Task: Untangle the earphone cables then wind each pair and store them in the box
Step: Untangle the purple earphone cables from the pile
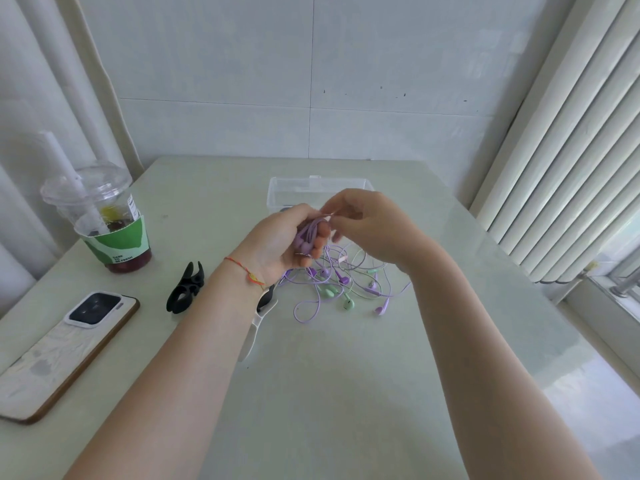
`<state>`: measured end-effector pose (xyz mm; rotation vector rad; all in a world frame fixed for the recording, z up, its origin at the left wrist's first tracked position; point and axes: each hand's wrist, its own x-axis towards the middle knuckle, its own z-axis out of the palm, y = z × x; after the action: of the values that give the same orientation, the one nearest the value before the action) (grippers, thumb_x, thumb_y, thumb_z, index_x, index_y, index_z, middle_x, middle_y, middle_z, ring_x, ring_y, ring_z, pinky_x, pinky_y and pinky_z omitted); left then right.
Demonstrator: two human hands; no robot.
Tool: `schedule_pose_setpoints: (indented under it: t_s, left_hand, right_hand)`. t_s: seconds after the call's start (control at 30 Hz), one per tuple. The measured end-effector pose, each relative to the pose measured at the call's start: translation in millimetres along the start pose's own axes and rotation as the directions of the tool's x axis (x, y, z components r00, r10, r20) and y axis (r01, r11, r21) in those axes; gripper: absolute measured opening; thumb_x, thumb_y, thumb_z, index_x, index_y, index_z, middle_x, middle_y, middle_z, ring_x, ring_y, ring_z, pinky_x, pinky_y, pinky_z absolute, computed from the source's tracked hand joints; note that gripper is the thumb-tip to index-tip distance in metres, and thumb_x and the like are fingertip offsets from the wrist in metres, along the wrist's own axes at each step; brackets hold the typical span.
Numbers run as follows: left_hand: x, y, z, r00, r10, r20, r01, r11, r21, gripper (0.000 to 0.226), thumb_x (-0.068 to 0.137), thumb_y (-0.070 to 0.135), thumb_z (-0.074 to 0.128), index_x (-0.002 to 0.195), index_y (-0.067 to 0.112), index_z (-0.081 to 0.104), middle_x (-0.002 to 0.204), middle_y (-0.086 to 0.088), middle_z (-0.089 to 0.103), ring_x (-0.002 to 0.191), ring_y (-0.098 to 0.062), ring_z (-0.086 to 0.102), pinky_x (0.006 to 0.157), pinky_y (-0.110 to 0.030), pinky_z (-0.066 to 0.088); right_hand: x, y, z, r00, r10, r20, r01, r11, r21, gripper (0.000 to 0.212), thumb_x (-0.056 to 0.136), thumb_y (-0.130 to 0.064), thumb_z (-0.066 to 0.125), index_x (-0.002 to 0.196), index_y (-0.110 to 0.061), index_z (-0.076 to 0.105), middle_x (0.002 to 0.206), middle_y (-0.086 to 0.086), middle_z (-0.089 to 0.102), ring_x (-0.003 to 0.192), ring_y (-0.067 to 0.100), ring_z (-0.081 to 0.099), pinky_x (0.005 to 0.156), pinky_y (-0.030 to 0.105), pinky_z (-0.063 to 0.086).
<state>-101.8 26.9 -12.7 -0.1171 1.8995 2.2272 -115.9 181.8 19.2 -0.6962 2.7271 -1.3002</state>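
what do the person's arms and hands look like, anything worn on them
Both forearms are bare, with no sleeves in view. The left hand has a thin red-orange string bracelet around its wrist, with a small red and yellow charm or knot. The right hand and its wrist show no jewellery, watch or glove.

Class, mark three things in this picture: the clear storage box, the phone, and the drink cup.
clear storage box (281,188): head view, on its left wall.
phone (52,362): head view, middle of its back.
drink cup (117,240): head view, on its green sleeve.
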Motion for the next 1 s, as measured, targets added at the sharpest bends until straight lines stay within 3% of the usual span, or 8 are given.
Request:
schedule_pose_setpoints:
  t_s: [0.17, 0.27, 0.37, 0.47, 0.57, 0.7, 0.9, 1.0]
  left_hand:
    - [-3, 4, -4, 0.985, -0.017, 0.173, 0.063, 0.961, -0.268, 0.039, 0.093, 0.022, 0.037, 0.058, 0.016, 0.053, 0.051, 0.003, 0.036, 0.042, -0.012, 0.034, 0.043, -0.022, 0.022]
    - [-6, 7, -7, 0.977, 0.062, 0.203, 0.058, 0.844, -0.534, 0.036, 0.094, 0.02, 0.039, 0.066, 0.015, 0.061, 0.059, 0.004, 0.049, 0.049, -0.01, 0.049, 0.041, -0.019, 0.031]
    - [-8, 8, -7, 0.979, 0.134, 0.155, -0.005, 0.774, -0.633, 0.03, 0.093, 0.022, 0.048, 0.084, 0.012, 0.075, 0.085, 0.002, 0.07, 0.08, -0.013, 0.069, 0.046, -0.017, 0.047]
    - [-7, 5, -4, 0.984, 0.155, 0.086, -0.078, 0.813, -0.578, 0.031, 0.1, 0.025, 0.044, 0.11, 0.009, 0.068, 0.107, -0.002, 0.073, 0.104, -0.018, 0.069, 0.054, -0.019, 0.055]
    - [-4, 1, -4, 0.983, 0.175, 0.048, -0.134, 0.879, -0.457, 0.032, 0.102, 0.027, 0.043, 0.122, 0.011, 0.062, 0.115, -0.003, 0.071, 0.113, -0.018, 0.065, 0.063, -0.02, 0.055]
    - [-4, -1, -3, 0.987, 0.16, -0.002, -0.156, 0.96, -0.231, 0.026, 0.101, 0.027, 0.046, 0.108, 0.015, 0.068, 0.103, 0.0, 0.073, 0.088, -0.008, 0.069, 0.061, -0.019, 0.049]
    - [-5, -1, -3, 0.987, 0.16, 0.0, -0.16, 0.985, -0.07, 0.026, 0.1, 0.019, 0.045, 0.088, 0.009, 0.066, 0.07, -0.004, 0.065, 0.074, -0.013, 0.069, 0.054, -0.02, 0.05]
    - [-6, 0, -1, 0.982, 0.181, 0.044, -0.184, 0.98, 0.071, 0.035, 0.099, 0.017, 0.045, 0.075, 0.014, 0.071, 0.062, -0.001, 0.062, 0.081, -0.02, 0.069, 0.056, -0.022, 0.048]
  right_hand:
    - [1, 6, -5, 0.998, 0.048, -0.03, -0.043, 0.987, 0.154, 0.014, 0.092, -0.015, 0.059, 0.089, -0.018, 0.072, 0.063, -0.002, 0.055, 0.049, 0.016, 0.044, 0.048, 0.024, 0.038]
    - [2, 7, -3, 0.998, 0.057, -0.011, -0.056, 0.996, 0.076, 0.019, 0.093, -0.022, 0.058, 0.086, -0.032, 0.072, 0.061, -0.004, 0.055, 0.053, 0.017, 0.04, 0.052, 0.025, 0.034]
    - [-1, 4, 0, 0.991, 0.073, 0.116, -0.068, 0.997, -0.045, 0.019, 0.095, -0.028, 0.056, 0.088, -0.033, 0.072, 0.062, -0.003, 0.058, 0.043, 0.01, 0.039, 0.046, 0.019, 0.034]
    - [-3, -1, 1, 0.982, 0.075, 0.171, -0.054, 0.991, -0.125, 0.036, 0.096, -0.034, 0.054, 0.061, -0.035, 0.059, 0.061, -0.002, 0.059, 0.039, 0.009, 0.038, 0.045, 0.02, 0.035]
    - [-5, -3, -1, 0.978, 0.074, 0.195, -0.033, 0.979, -0.203, 0.036, 0.095, -0.038, 0.055, 0.06, -0.029, 0.06, 0.058, -0.003, 0.058, 0.04, 0.01, 0.041, 0.046, 0.019, 0.036]
    - [-4, -1, -6, 0.992, 0.065, 0.109, -0.039, 0.975, -0.219, 0.016, 0.089, -0.028, 0.061, 0.087, -0.02, 0.074, 0.06, -0.004, 0.05, 0.049, 0.009, 0.041, 0.051, 0.023, 0.034]
    - [-6, -3, -14, 0.998, 0.026, 0.049, -0.015, 0.976, -0.219, 0.016, 0.085, -0.027, 0.06, 0.088, -0.018, 0.072, 0.06, -0.008, 0.044, 0.051, 0.008, 0.039, 0.049, 0.021, 0.03]
    - [-6, -3, -15, 1.0, -0.007, 0.024, 0.011, 0.98, -0.2, 0.011, 0.085, -0.026, 0.061, 0.08, -0.02, 0.069, 0.055, -0.011, 0.047, 0.048, 0.005, 0.04, 0.046, 0.015, 0.031]
